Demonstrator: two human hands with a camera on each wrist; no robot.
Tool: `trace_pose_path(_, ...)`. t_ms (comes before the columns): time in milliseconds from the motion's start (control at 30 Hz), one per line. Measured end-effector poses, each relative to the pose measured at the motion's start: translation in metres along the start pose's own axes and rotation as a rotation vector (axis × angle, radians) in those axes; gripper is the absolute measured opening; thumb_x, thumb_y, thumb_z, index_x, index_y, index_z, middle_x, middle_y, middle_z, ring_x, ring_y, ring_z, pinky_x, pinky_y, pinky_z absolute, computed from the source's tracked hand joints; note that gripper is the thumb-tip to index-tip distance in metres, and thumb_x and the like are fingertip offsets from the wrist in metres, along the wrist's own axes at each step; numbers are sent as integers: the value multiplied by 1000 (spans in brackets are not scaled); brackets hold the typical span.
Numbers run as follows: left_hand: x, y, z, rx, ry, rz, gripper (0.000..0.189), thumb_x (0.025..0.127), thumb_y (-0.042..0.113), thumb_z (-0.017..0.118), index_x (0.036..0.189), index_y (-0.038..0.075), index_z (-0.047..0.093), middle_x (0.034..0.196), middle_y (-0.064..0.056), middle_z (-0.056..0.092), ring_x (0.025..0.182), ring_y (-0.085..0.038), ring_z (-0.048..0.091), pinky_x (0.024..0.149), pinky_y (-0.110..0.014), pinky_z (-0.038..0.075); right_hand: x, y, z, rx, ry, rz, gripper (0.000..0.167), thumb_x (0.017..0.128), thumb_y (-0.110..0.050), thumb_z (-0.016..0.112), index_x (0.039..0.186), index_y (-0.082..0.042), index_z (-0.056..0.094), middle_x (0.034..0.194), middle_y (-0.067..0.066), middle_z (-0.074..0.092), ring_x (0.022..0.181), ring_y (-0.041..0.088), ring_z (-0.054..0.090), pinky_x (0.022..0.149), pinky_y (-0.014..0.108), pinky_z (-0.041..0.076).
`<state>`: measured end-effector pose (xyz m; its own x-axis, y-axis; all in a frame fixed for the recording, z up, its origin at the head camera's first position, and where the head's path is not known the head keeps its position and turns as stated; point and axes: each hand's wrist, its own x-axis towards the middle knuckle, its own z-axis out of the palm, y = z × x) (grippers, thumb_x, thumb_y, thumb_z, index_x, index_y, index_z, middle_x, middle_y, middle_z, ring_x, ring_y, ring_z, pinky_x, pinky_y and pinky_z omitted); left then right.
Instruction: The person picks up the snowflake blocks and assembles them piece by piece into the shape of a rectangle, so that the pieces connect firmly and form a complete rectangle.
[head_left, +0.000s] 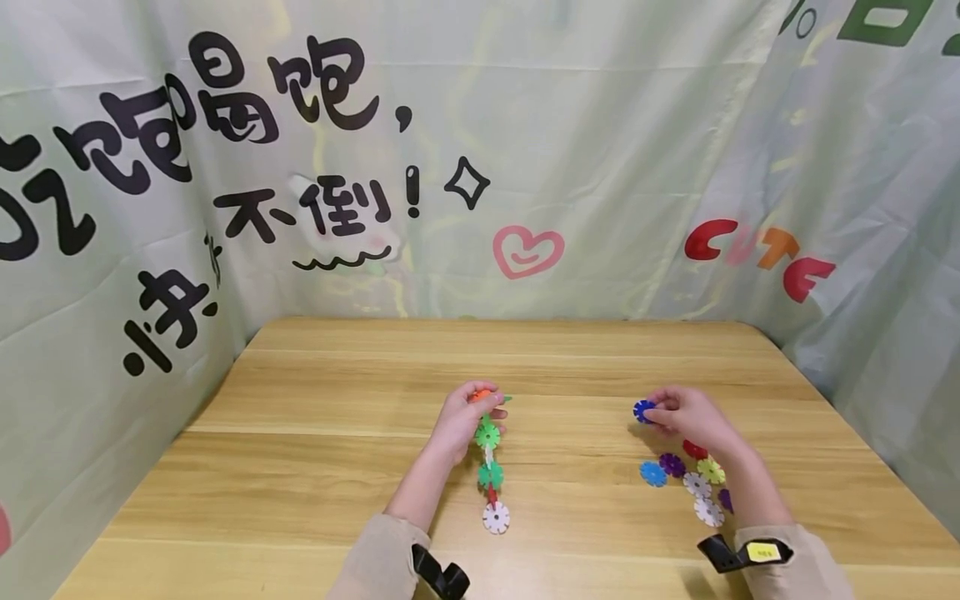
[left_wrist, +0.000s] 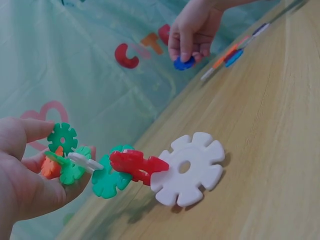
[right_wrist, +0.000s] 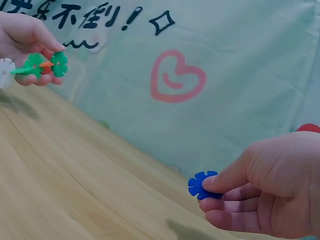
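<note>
My left hand (head_left: 459, 423) holds the far end of a chain of notched plastic snowflake discs, its thumb and fingers round an orange disc (head_left: 482, 395) and green ones. Along the chain come a green disc (left_wrist: 106, 175), a red disc (left_wrist: 137, 165) and, at the near end, a white disc (left_wrist: 189, 169) low over the table. My right hand (head_left: 693, 417) pinches a single dark blue disc (right_wrist: 202, 185) between thumb and fingers, raised above the tabletop. The two hands are well apart.
Loose discs lie near my right forearm: a light blue disc (head_left: 653, 474), a purple disc (head_left: 672, 465), a yellow disc (head_left: 711, 472), a red disc (head_left: 694, 450) and white ones. The wooden table (head_left: 337, 375) ends at a printed curtain (head_left: 600, 150).
</note>
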<state>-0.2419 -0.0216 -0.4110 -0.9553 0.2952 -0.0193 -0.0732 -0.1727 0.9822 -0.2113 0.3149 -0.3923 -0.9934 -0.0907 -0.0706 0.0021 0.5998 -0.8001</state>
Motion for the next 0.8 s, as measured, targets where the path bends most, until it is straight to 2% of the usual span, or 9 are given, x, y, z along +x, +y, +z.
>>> trace_pose_path(267, 0, -1, 1, -5, 8, -12, 39, 92, 14, 58, 120, -11, 45, 106, -19, 58, 95, -41, 59, 76, -45, 54, 9, -18, 19, 71, -84, -57, 19, 93, -6, 55, 101, 9, 46, 77, 15, 63, 68, 25, 62, 58, 35, 55)
trace_pose_path(467, -1, 1, 2, -2, 17, -16, 40, 92, 14, 58, 121, -11, 45, 107, -22, 57, 95, -40, 60, 76, -45, 54, 20, -32, 36, 95, -122, -86, 17, 92, -4, 54, 100, 8, 46, 77, 17, 64, 65, 27, 62, 56, 37, 55)
trace_pose_path(700, 1, -1, 1, 7, 27, -12, 36, 92, 16, 58, 117, -8, 48, 99, -16, 59, 92, -38, 61, 74, -43, 54, 29, -47, 56, 99, -179, -120, 15, 93, -4, 53, 100, 8, 48, 77, 18, 63, 64, 27, 62, 55, 38, 54)
trace_pose_path(800, 1, -1, 2, 13, 25, -9, 32, 92, 16, 58, 114, -6, 49, 101, -20, 59, 92, -39, 61, 73, -43, 55, 32, -54, 64, 117, -184, -129, 14, 93, -4, 53, 100, 8, 48, 78, 19, 63, 65, 28, 62, 56, 38, 54)
